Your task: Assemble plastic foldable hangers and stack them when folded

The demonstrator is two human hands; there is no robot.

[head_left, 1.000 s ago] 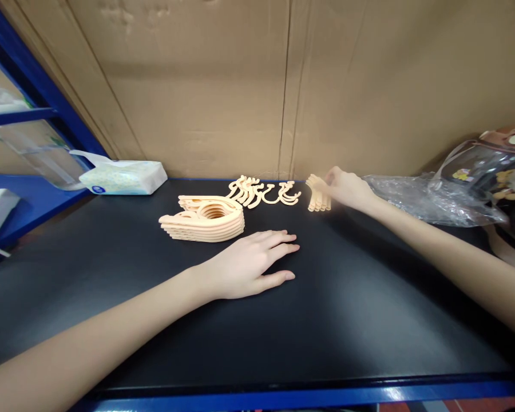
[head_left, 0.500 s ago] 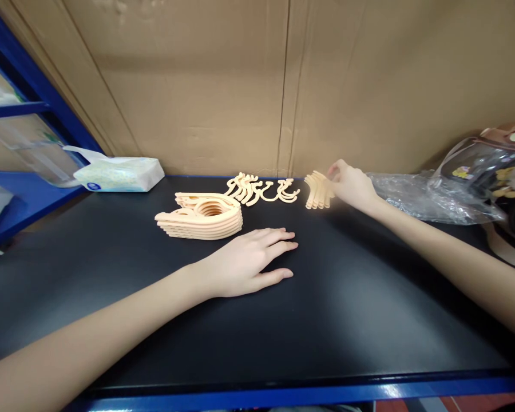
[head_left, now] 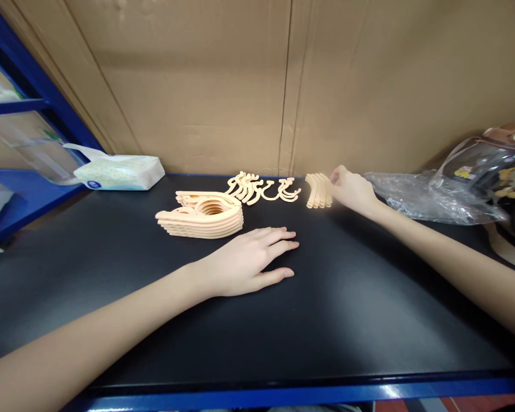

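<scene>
My left hand (head_left: 251, 260) lies palm down on the black tabletop (head_left: 326, 320), its fingers stretched out and slightly spread, holding nothing. Just beyond it is a neat stack of cream plastic folding-hanger bodies (head_left: 201, 220). Behind that stack lie several loose cream hanger hooks (head_left: 244, 187), with a smaller group of hooks (head_left: 288, 189) to their right. At the back right, my right hand (head_left: 354, 191) is closed, fingertips bent down at the right end of a row of curved cream plastic pieces (head_left: 318, 191). Whatever its fingers pinch is hidden.
A tissue pack (head_left: 120, 171) sits at the back left beside a blue metal frame (head_left: 47, 74). Crumpled clear plastic (head_left: 433, 197) and a transparent bag with brown trim (head_left: 502, 166) are at the right. A cardboard wall (head_left: 197, 86) closes off the back.
My right hand has lowered slightly beside the row of curved pieces. My left hand, the stack and the hooks stay where they were.
</scene>
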